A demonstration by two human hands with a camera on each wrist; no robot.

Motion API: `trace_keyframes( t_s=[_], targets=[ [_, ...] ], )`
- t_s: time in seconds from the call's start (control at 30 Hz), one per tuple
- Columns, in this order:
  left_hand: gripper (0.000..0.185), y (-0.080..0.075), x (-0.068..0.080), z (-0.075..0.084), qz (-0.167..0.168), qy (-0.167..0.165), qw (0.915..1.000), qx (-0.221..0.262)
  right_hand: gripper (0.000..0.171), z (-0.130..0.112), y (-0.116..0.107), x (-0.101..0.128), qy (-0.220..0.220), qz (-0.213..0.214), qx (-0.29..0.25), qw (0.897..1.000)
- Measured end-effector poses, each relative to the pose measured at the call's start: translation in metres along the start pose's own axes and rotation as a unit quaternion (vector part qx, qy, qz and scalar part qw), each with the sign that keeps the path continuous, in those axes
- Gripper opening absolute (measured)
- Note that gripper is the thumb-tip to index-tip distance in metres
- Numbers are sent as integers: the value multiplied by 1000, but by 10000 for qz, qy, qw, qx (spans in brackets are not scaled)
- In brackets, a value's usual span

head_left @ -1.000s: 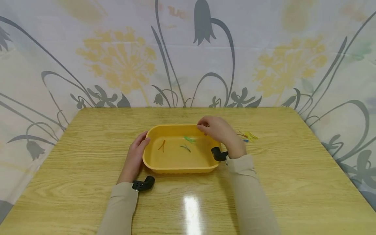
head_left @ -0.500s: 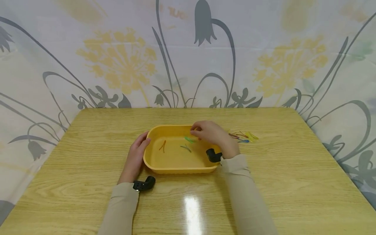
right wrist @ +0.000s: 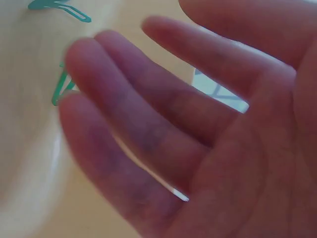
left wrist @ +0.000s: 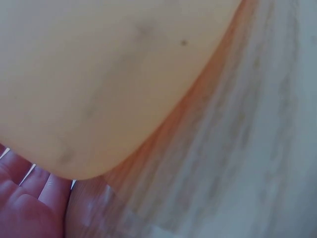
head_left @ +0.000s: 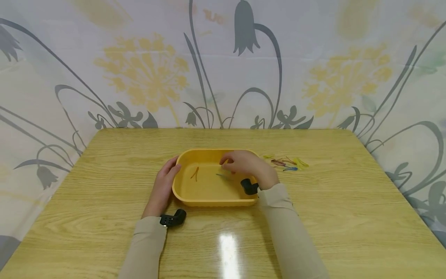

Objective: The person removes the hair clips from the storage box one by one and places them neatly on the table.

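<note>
In the head view my left hand [head_left: 163, 182] holds the left end of a yellow plastic tray [head_left: 216, 202], thumb at the rim and fingers along the outside wall. My right hand [head_left: 244, 164] reaches down into the right half of the tray, fingers loosely bent. A teal snap hair clip [right wrist: 59, 7] lies on the tray floor in the right wrist view. Just past the fingertips there shows a green hair clip [right wrist: 62, 87], partly hidden by them. Between the visible fingers nothing shows. An orange hair clip [head_left: 195, 174] lies in the tray's left part.
To the right of the tray, several hair clips lie on the wooden table [head_left: 348, 217], among them a blue clip [head_left: 290, 169], a red clip [head_left: 278, 162] and a yellow clip [head_left: 300, 162]. A flower-patterned cloth [head_left: 216, 58] stands behind the table's far edge.
My right hand has moved left and down from the tray's far rim to over the green clip, uncovering more clips on the table. The left hand keeps its hold.
</note>
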State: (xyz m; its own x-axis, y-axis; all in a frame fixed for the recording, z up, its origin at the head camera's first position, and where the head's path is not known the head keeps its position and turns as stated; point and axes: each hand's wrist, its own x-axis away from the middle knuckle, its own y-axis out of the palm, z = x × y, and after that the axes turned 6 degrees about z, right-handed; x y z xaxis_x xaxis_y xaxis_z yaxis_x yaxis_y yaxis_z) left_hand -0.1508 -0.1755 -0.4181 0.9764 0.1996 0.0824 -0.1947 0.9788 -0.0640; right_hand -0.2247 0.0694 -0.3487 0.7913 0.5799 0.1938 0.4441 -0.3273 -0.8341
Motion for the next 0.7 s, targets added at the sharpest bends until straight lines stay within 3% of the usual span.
trace_keyframes(
  t_s=[0.23,0.7],
  targets=[
    [44,0,1,1,-32,-24,10000,-4,29,2,4,-3,-44,-422,-65,9991],
    [43,1,0,0,57,8,10000,-31,26,-3,8,-4,312,-897,-8,9955]
  ],
)
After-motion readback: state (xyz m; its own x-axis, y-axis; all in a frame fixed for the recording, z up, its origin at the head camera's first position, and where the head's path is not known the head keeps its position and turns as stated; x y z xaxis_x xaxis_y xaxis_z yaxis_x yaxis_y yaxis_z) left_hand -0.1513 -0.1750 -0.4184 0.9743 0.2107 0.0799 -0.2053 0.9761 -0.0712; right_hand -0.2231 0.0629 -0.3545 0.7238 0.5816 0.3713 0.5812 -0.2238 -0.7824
